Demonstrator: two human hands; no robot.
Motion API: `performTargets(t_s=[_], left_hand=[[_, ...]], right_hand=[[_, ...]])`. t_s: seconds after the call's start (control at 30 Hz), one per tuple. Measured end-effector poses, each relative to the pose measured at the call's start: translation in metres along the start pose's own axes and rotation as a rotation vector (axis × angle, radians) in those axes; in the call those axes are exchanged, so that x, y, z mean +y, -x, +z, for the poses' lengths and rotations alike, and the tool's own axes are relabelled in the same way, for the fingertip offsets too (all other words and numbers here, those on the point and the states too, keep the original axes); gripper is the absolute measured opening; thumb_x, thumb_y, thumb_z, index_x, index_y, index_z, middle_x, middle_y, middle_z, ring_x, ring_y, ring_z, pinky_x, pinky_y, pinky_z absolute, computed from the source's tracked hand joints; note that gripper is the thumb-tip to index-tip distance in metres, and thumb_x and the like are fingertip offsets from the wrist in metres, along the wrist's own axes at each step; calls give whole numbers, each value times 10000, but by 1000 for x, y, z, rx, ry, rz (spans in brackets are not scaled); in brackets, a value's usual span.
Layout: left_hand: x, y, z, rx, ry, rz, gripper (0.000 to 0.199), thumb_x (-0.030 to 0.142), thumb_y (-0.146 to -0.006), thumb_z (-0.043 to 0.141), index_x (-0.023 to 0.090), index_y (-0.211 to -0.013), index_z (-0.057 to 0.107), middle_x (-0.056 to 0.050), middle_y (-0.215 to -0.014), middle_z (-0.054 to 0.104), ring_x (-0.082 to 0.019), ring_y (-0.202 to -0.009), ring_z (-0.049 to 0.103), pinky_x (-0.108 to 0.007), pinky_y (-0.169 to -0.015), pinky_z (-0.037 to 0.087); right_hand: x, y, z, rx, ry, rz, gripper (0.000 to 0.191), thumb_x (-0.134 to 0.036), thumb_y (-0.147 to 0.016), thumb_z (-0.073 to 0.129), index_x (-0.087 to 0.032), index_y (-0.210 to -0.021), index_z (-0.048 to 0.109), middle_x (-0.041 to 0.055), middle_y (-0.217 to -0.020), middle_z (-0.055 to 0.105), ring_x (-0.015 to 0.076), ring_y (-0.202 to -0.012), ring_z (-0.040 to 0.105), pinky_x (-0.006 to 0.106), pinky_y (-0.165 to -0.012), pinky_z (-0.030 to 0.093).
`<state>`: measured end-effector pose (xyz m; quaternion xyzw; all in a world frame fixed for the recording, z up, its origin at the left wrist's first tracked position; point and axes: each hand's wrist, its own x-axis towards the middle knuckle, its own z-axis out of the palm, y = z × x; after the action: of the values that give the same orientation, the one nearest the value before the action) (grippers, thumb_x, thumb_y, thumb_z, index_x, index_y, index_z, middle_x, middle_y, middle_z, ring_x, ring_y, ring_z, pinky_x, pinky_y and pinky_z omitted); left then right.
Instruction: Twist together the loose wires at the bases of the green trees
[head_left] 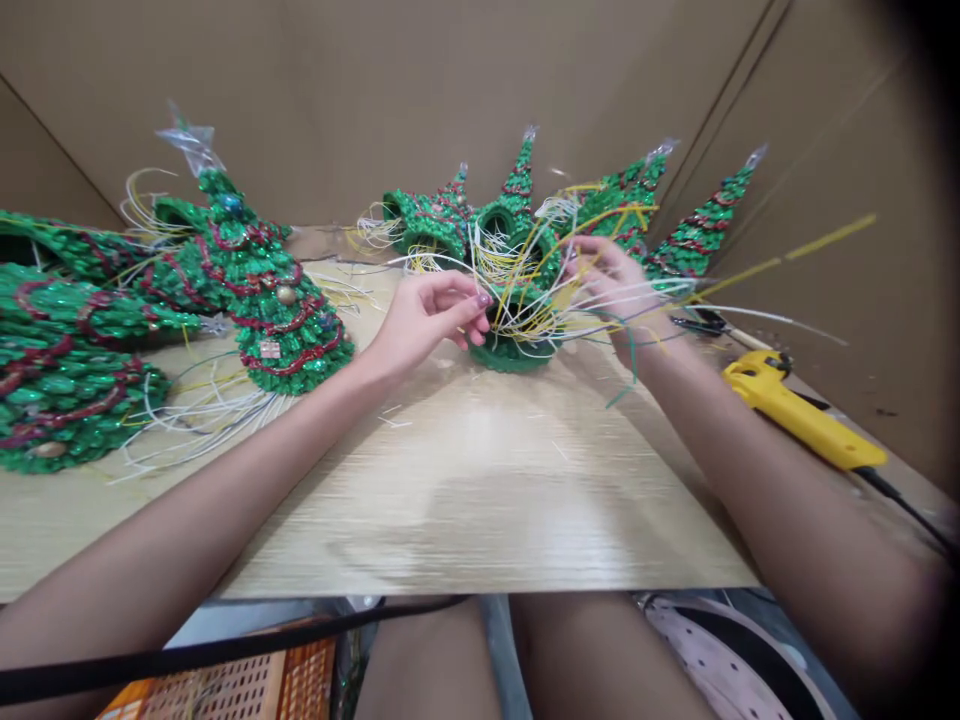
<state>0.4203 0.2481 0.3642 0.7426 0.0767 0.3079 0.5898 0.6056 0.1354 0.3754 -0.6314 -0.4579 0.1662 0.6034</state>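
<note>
In the middle of the table lies a small green Christmas tree (517,352), its hollow base turned toward me. White and yellow wires (525,315) fan out of that opening. My left hand (442,310) is at the left of the opening, thumb and fingertips pinched together on a thin wire. At the right of the bundle, my right hand (604,275) has its fingers bent among the wires, several of which cross over its palm and wrist. Its fingertips seem closed on wire strands, partly hidden by them.
A decorated tree (281,310) stands at the left, beside several lying trees (67,370) with loose wires. More trees (705,220) rest against the cardboard wall (375,110). A yellow glue gun (806,410) lies at the right. Below the table edge is an orange basket (225,685).
</note>
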Motion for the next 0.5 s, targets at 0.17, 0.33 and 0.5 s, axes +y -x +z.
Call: performTargets(t_s=[0.17, 0.33, 0.5], left_hand=[[-4, 6, 3, -55, 94, -72, 75, 220, -804, 564, 148, -809, 585, -8, -675, 649, -76, -536, 607, -174, -487, 454], [-8, 13, 7, -101, 138, -146, 86, 128, -753, 525, 121, -781, 606, -14, -666, 648, -88, -567, 618, -173, -494, 469], [-13, 13, 8, -109, 185, -216, 149, 186, -808, 482, 113, -768, 607, -32, -646, 648, -94, -534, 614, -179, -461, 453]], right_hand=[[-26, 23, 11, -79, -32, -243, 222, -407, -792, 621, -268, -958, 669, 13, -1027, 676, 190, -1028, 580, 336, -900, 439], [-27, 34, 18, -237, 267, -304, 310, -545, -810, 552, -284, -793, 718, 23, -1003, 671, 245, -1014, 588, 422, -901, 447], [-29, 35, 15, -219, 423, -517, 342, -492, -846, 523, -272, -663, 710, 18, -923, 669, 239, -977, 564, 480, -946, 385]])
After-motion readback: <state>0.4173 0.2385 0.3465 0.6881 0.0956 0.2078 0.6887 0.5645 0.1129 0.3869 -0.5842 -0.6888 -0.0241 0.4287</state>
